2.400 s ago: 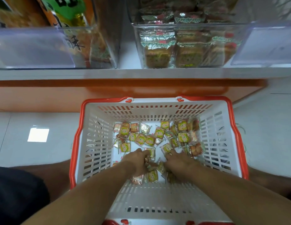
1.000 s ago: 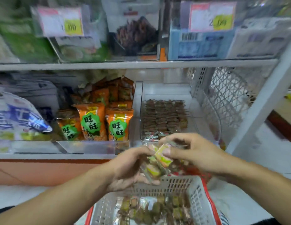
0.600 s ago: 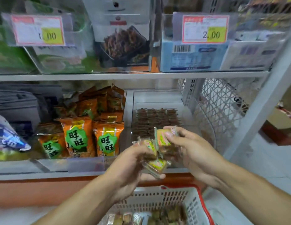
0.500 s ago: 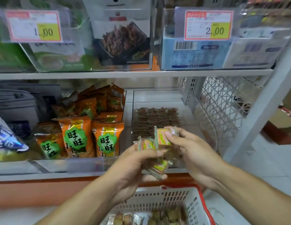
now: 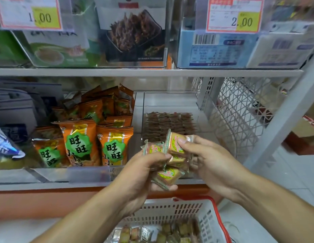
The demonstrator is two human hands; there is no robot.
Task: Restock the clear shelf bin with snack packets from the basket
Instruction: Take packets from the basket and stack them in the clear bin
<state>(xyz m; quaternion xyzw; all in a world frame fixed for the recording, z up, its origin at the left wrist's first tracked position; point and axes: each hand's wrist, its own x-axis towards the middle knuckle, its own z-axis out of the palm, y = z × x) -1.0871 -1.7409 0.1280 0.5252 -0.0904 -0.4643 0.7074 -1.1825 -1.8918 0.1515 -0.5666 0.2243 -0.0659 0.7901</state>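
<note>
Both hands are raised in front of the lower shelf, sharing a small bunch of packets between them. The left hand curls its fingers round the lower part of the bunch, thumb pressed across the top of a pink-printed packet and the fingertips wrapped under a yellow-green one at the bottom. The right hand pinches the topmost packet between thumb and forefinger, its other fingers curled in behind the rest. The two hands almost touch across the bunch, left below and to the left, right above and to the right.

The bunch is held in the air just in front of the bin, a clear box on the shelf whose front wall lies right behind the hands. Rows of the same brown snacks already lie inside it, toward the middle, with bare floor behind them. How near the packets are to the front wall cannot be told.

The basket, white with a red rim, stands directly below the hands, and more packets lie loose in its bottom.

To the left of the bin stand orange bags with green labels. On the shelf above, two price tags read 1.00 and 2.00. A white lattice panel closes the shelf on the right
</note>
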